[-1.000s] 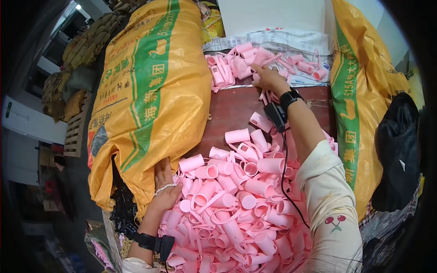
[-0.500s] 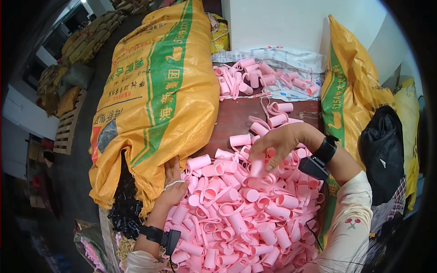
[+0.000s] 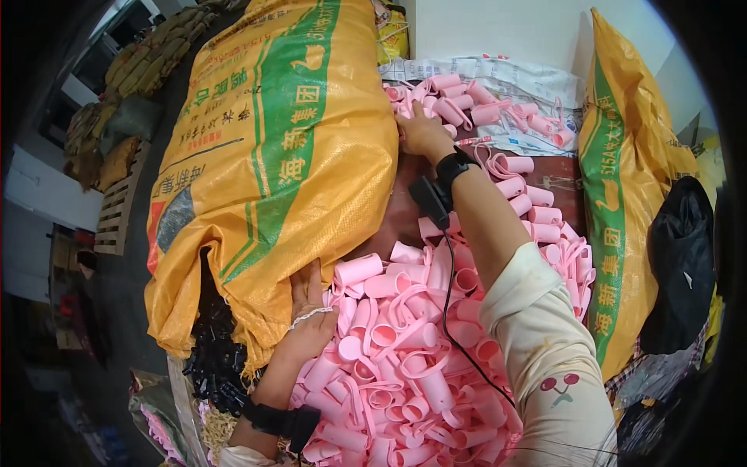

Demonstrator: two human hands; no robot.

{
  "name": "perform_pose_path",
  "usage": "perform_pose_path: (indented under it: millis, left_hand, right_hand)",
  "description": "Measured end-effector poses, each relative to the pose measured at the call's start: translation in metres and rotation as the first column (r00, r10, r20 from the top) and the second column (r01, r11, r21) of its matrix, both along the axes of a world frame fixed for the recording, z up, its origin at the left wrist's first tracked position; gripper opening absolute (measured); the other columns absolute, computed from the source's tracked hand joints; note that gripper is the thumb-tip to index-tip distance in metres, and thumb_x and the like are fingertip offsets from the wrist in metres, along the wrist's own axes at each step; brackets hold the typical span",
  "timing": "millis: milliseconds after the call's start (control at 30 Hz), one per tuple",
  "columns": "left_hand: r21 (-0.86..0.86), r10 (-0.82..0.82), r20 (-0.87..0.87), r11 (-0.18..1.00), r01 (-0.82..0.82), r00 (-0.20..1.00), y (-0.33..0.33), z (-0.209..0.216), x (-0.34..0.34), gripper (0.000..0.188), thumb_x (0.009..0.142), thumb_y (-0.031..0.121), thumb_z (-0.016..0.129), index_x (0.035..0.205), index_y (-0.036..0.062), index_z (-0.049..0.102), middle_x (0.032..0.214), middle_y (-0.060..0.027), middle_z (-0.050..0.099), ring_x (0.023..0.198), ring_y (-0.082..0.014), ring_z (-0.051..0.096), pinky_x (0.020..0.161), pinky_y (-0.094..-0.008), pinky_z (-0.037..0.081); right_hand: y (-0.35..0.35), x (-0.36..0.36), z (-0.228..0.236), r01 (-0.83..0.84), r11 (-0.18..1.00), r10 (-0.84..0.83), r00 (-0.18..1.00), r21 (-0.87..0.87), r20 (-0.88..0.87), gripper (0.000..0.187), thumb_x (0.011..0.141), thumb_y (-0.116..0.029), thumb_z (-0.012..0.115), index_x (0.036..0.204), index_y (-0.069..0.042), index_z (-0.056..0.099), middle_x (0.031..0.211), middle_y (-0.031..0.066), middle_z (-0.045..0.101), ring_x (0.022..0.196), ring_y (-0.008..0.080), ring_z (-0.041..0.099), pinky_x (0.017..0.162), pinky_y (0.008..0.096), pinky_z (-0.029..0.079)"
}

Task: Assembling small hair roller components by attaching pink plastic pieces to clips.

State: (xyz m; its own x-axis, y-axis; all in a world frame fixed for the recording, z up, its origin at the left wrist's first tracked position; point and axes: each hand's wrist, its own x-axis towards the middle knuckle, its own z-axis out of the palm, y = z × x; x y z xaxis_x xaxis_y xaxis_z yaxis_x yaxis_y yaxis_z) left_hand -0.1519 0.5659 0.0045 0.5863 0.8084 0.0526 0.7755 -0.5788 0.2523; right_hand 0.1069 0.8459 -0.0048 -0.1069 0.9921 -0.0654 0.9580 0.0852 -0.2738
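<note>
Since the earlier frame, the right hand point(image 3: 426, 131) had moved from above the near cups point(image 3: 437, 391) to the far cups point(image 3: 486, 115). Straight-fingered and released, the left hand point(image 3: 311, 328) lay between sack point(image 3: 268, 198) and near cups. Gathering seemed under way, likely calling next for a pinch; far cups touched the right grip, its closure impossible to tell.

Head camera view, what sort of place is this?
Probably a factory workshop or warehouse: there's a big heap of pink plastic parts, a large yellow woven sack beside it, and filled sacks stacked near a wooden pallet in the background.
</note>
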Motion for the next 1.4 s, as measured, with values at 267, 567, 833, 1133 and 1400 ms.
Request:
perform_pose_path:
  millis: [267, 567, 833, 1133, 1400]
  left_hand:
    - [-0.307, 0.178, -0.043, 0.934, -0.182, 0.983, 0.004, 0.005, 0.006, 0.024, 0.083, 0.021, 0.041, 0.084, 0.0030, 0.057, 0.083, -0.0228, 0.055, 0.086, -0.0376, 0.048, 0.077, -0.0427, 0.034]
    - [0.062, -0.014, 0.038, 0.998, 0.011, 0.999, 0.003, -0.007, 0.004, 0.012, 0.076, 0.009, 0.049, 0.071, 0.0001, 0.054, 0.063, -0.0175, 0.056, 0.062, -0.0302, 0.057, 0.059, -0.0418, 0.045]
    - [0.096, -0.055, -0.011, 0.994, 0.056, 0.998, 0.008, -0.008, 0.002, 0.010, 0.073, 0.008, 0.050, 0.068, 0.0011, 0.054, 0.062, -0.0158, 0.056, 0.061, -0.0297, 0.057, 0.058, -0.0406, 0.045]
    - [0.065, -0.001, 0.012, 0.998, 0.000, 1.000, -0.002, -0.042, -0.015, 0.008, 0.073, 0.008, 0.051, 0.072, 0.0017, 0.056, 0.064, -0.0157, 0.056, 0.062, -0.0311, 0.055, 0.058, -0.0408, 0.044]
    - [-0.077, 0.009, -0.091, 0.997, -0.016, 0.996, -0.001, -0.029, -0.021, 0.013, 0.076, 0.012, 0.050, 0.080, 0.0017, 0.056, 0.067, -0.0187, 0.056, 0.065, -0.0363, 0.053, 0.062, -0.0456, 0.040]
  right_hand:
    - [-0.003, 0.012, 0.012, -0.041, 0.999, 0.041, 0.999, 0.000, 0.026, 0.040, 0.076, -0.022, 0.053, 0.115, -0.028, 0.046, 0.127, 0.0157, 0.032, 0.106, 0.0356, 0.046, 0.082, 0.0452, 0.043]
    - [-0.022, 0.041, 0.010, -0.194, 0.935, 0.220, 0.974, 0.297, -0.055, 0.035, 0.070, -0.006, 0.053, 0.102, -0.019, 0.052, 0.113, 0.0197, 0.042, 0.099, 0.0347, 0.049, 0.076, 0.0403, 0.044]
    - [-0.108, 0.103, 0.063, -0.630, 0.727, 0.686, 0.680, 0.272, -0.259, 0.022, 0.065, -0.002, 0.058, 0.086, -0.008, 0.053, 0.082, 0.0091, 0.052, 0.073, 0.0249, 0.050, 0.065, 0.0331, 0.042]
    - [-0.097, 0.173, 0.123, -0.672, 0.531, 0.186, 0.686, -0.516, -0.703, 0.046, 0.069, -0.020, 0.069, 0.111, -0.006, 0.055, 0.108, 0.0074, 0.057, 0.093, 0.0115, 0.051, 0.078, 0.0291, 0.042]
    - [-0.009, 0.180, -0.025, 0.049, 0.955, -0.093, 0.986, 0.294, 0.137, 0.070, 0.068, -0.038, 0.068, 0.126, -0.012, 0.037, 0.119, 0.0219, 0.045, 0.106, 0.0306, 0.047, 0.088, 0.0408, 0.038]
